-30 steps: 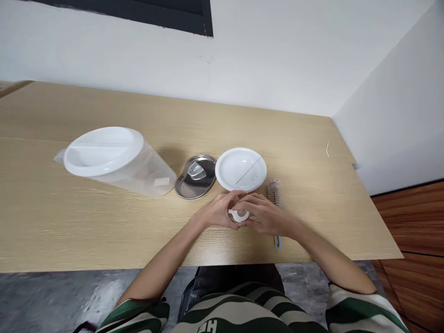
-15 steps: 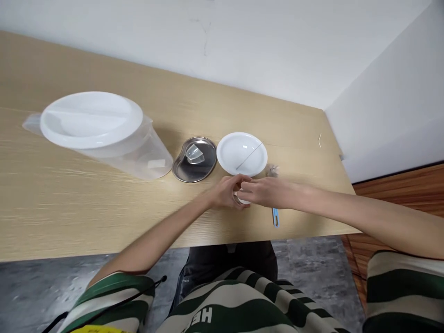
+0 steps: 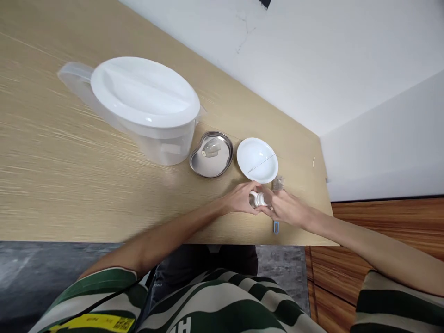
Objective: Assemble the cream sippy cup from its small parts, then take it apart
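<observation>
Both hands meet over the near right part of the wooden table [image 3: 69, 185]. My left hand [image 3: 240, 198] and my right hand [image 3: 286, 208] close their fingers round a small white round part [image 3: 258, 199], held just above the table top. Much of the part is hidden by the fingers. A bottle brush [image 3: 276, 203] with a blue handle end lies under my right hand. A white plate [image 3: 257, 159] with a thin stick across it sits just beyond the hands.
A large clear plastic jug [image 3: 145, 111] with a white lid stands at the left. A kidney-shaped steel dish [image 3: 211, 155] with a small clear piece in it sits between jug and plate. The table's right edge meets a white wall.
The camera has swung and tilted, so the table now runs diagonally. Both hands stay together round the small white part, with the fingers shifted slightly on it.
</observation>
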`<state>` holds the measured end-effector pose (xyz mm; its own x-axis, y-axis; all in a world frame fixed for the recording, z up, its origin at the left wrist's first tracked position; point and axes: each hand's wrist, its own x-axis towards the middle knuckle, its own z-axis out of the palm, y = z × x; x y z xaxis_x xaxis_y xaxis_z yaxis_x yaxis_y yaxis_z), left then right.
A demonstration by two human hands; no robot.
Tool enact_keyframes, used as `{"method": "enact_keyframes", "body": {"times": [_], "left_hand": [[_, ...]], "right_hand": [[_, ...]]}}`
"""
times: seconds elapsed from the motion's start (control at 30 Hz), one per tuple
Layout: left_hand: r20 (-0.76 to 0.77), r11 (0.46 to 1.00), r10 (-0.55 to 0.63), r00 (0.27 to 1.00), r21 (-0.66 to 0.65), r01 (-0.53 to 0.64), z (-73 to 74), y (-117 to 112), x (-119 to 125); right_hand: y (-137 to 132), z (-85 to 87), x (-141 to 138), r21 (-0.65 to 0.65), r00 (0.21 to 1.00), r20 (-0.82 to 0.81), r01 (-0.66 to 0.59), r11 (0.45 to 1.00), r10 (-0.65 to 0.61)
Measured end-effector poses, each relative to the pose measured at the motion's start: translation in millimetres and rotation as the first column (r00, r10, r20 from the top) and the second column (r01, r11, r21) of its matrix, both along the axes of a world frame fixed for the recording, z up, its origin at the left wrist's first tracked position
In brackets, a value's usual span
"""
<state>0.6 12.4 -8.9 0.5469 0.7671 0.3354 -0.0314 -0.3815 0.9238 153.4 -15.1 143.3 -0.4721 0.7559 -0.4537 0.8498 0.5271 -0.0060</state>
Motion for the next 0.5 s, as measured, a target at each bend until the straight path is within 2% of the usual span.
{"method": "enact_keyframes", "body": {"times": [0.07, 0.13, 0.3, 0.4, 0.5], "left_hand": [[0.011, 1.0, 0.014, 1.0, 0.008, -0.014, -0.1, -3, 1], [0.021, 1.0, 0.021, 1.0, 0.008, -0.021, 0.3, -5, 1], [0.042, 1.0, -0.002, 0.999, 0.022, 0.001, 0.4, -4, 0], [0.063, 0.997, -0.026, 0.998, 0.072, 0.021, -1.5, -3, 1], [0.077, 0.992, 0.01, 0.997, 0.122, -0.019, -4.0, -4, 3]], "right_hand": [[-3, -0.6, -13, 0.02, 0.979, 0.176, 0.105, 0.994, -0.107], [-3, -0.8, -22, 0.033, 0.953, 0.257, 0.156, 0.987, -0.159], [2, 0.2, -29, 0.025, 0.934, 0.286, 0.218, 0.976, -0.216], [6, 1.9, -34, 0.021, 0.908, 0.316, 0.283, 0.959, -0.275], [9, 5.0, -40, 0.072, 0.869, 0.336, 0.362, 0.929, -0.364]]}}
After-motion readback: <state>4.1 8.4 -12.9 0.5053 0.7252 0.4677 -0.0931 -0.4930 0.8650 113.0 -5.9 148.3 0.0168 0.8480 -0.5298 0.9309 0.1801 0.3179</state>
